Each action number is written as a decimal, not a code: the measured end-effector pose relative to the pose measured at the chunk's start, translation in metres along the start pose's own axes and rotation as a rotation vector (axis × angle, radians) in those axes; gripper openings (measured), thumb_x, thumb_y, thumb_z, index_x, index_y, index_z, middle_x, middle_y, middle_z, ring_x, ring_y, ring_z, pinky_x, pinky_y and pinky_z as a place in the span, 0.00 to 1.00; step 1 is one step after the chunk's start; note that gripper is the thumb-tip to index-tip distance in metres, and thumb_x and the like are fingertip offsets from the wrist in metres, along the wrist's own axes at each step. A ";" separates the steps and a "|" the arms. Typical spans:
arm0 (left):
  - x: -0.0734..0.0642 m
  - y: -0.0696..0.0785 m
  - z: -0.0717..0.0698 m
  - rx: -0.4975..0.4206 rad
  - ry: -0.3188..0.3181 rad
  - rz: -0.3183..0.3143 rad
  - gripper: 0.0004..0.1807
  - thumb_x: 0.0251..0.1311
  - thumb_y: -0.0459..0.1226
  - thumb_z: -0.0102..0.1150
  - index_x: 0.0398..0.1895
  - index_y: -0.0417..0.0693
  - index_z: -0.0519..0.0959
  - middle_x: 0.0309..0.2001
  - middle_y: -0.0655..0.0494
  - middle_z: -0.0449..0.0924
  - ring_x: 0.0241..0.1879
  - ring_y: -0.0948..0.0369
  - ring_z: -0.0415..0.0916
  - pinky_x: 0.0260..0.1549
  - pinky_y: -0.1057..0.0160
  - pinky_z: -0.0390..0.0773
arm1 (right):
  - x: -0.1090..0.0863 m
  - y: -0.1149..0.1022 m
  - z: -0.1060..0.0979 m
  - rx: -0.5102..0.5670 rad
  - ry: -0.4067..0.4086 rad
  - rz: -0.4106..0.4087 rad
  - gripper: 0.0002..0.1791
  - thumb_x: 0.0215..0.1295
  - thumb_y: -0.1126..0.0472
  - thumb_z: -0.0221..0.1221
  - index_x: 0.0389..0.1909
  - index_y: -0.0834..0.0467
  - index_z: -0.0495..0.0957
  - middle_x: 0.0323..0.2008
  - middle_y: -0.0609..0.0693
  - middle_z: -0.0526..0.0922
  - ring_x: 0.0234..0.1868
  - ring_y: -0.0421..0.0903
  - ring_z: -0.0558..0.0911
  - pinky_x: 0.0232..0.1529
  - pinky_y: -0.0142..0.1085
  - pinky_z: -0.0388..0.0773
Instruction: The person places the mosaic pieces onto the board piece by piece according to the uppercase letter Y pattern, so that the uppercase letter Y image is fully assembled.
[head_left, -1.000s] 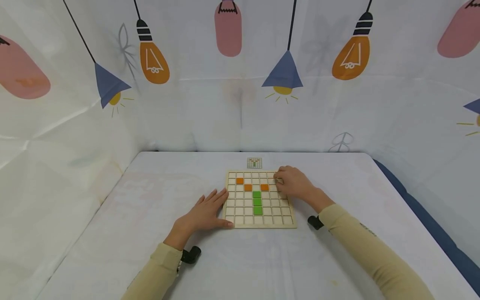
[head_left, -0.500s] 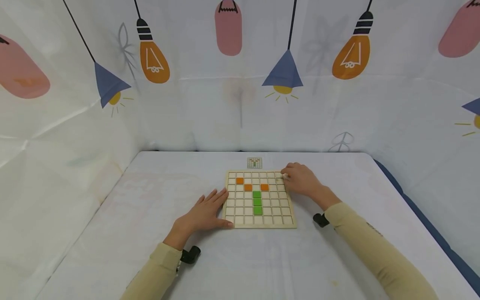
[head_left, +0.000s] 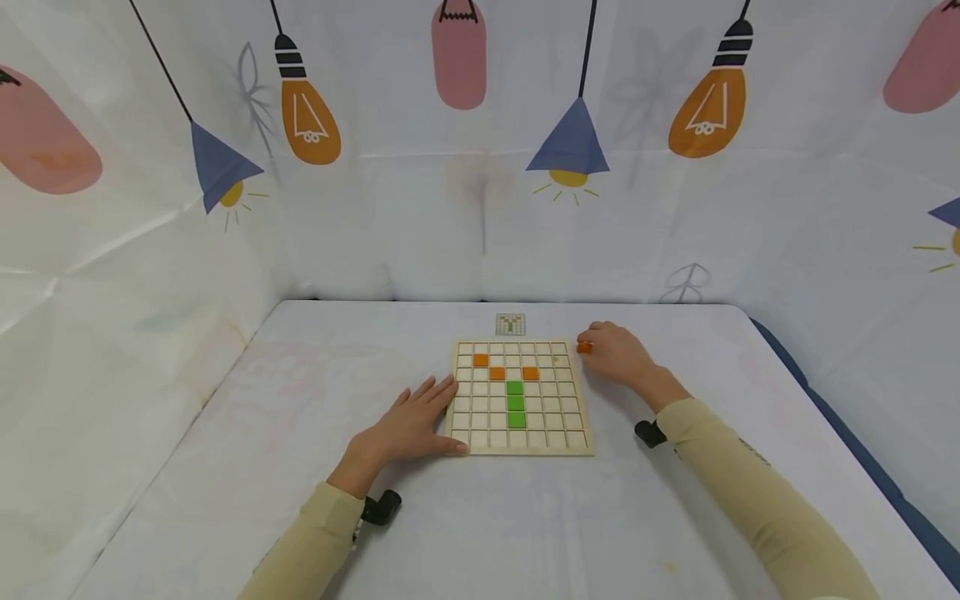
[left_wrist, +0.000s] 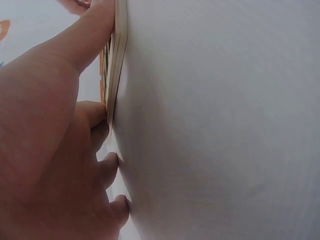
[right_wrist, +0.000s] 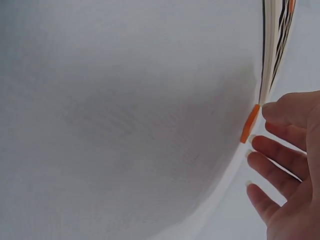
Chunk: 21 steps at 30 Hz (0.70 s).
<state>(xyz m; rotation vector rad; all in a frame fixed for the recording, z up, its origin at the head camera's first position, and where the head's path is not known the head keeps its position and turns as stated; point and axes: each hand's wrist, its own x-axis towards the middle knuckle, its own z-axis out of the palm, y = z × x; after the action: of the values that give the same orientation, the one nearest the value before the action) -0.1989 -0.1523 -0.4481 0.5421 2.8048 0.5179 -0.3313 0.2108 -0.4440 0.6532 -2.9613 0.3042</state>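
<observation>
A square wooden grid board point(head_left: 493, 433) lies on the table. Three orange tiles point(head_left: 497, 373) and a column of three green tiles point(head_left: 516, 403) sit in its cells. My left hand point(head_left: 408, 427) rests at the board's left edge, fingers spread and thumb on the near left corner. Just off the board's far right corner, my right hand point(head_left: 618, 357) has a loose orange tile point(head_left: 584, 347) at its fingertips, pinched by thumb and finger. In the right wrist view this tile point(right_wrist: 250, 123) shows edge-on, close to the tabletop and beside the board's edge.
A small pattern card point(head_left: 511, 324) lies on the table beyond the board. The white table point(head_left: 525, 533) meets a white curtain point(head_left: 420, 225) printed with lamps and bulbs at its far side. Dark blue cloth point(head_left: 847, 425) hangs past the right edge.
My right hand has moved from over the board's upper right cells to the right, off the board. The orange tile at its fingertips has come into sight. My left hand has stayed put.
</observation>
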 end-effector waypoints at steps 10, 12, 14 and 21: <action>0.000 0.001 -0.002 -0.005 -0.011 -0.003 0.57 0.54 0.65 0.64 0.80 0.50 0.49 0.81 0.57 0.45 0.81 0.48 0.40 0.75 0.36 0.45 | 0.001 0.004 0.000 -0.014 -0.017 -0.018 0.15 0.62 0.64 0.61 0.48 0.62 0.85 0.41 0.56 0.84 0.40 0.53 0.81 0.44 0.48 0.80; 0.000 0.001 -0.002 -0.006 -0.012 -0.006 0.58 0.54 0.65 0.64 0.80 0.50 0.49 0.81 0.58 0.45 0.81 0.48 0.40 0.75 0.36 0.45 | 0.001 0.004 0.000 -0.013 -0.018 -0.016 0.15 0.62 0.63 0.61 0.49 0.62 0.85 0.41 0.55 0.84 0.40 0.52 0.81 0.44 0.47 0.80; 0.001 0.001 -0.002 -0.004 -0.016 -0.008 0.58 0.54 0.66 0.63 0.80 0.51 0.49 0.81 0.58 0.44 0.81 0.48 0.40 0.75 0.36 0.45 | 0.001 0.004 0.000 -0.008 -0.022 -0.009 0.15 0.62 0.63 0.60 0.49 0.62 0.85 0.41 0.56 0.84 0.39 0.52 0.80 0.43 0.47 0.80; 0.001 0.003 -0.003 -0.010 -0.017 -0.015 0.57 0.54 0.65 0.64 0.80 0.51 0.50 0.81 0.58 0.45 0.81 0.48 0.40 0.75 0.37 0.44 | 0.001 0.001 0.001 0.015 -0.022 0.033 0.16 0.63 0.63 0.60 0.49 0.62 0.85 0.40 0.55 0.82 0.36 0.49 0.78 0.41 0.44 0.78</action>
<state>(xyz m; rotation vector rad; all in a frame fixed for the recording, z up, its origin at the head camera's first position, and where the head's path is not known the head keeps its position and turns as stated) -0.1995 -0.1507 -0.4441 0.5209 2.7862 0.5214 -0.3331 0.2111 -0.4447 0.6147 -2.9964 0.3243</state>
